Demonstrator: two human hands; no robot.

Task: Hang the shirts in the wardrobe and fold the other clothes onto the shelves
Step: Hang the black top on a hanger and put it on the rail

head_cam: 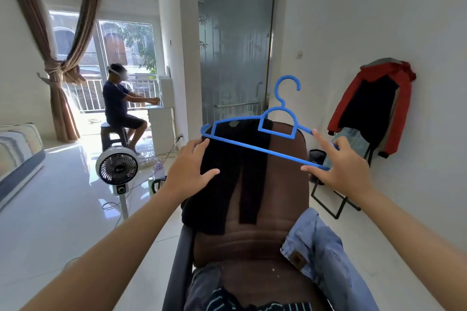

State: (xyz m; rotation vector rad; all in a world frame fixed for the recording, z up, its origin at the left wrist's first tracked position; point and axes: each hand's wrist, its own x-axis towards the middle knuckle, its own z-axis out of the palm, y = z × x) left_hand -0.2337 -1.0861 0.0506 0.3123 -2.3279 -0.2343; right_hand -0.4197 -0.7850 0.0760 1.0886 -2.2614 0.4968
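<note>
The left hand (190, 166) lies flat with its fingers spread and fairly straight on a black garment (227, 179), pressing the cloth near its upper left edge; the garment spreads from under that palm to the right and down, draped over the top of a brown chair back (252, 247). The right hand (341, 166) is held out with fingers extended and loosely spread, the forefinger pointing up and the thumb reaching left; the right end of a blue plastic hanger (267, 134) sits among these fingers, but whether they truly pinch it or only touch it cannot be told. From the right hand the hanger runs up and to the left, its long bar crossing over the black garment, its far end lying just above the left hand's fingertips, and its hook rising above and between the two hands. Below the right wrist, a pair of light blue jeans (326, 260) hangs over the chair's right side, and a striped dark cloth (227, 300) lies on the seat beneath both forearms. Beyond the right hand, a red and black jacket (374, 106) hangs on the wall. Left of the left hand stands a white fan (117, 166), and farther off a person (121, 106) sits at a desk by the window.
</note>
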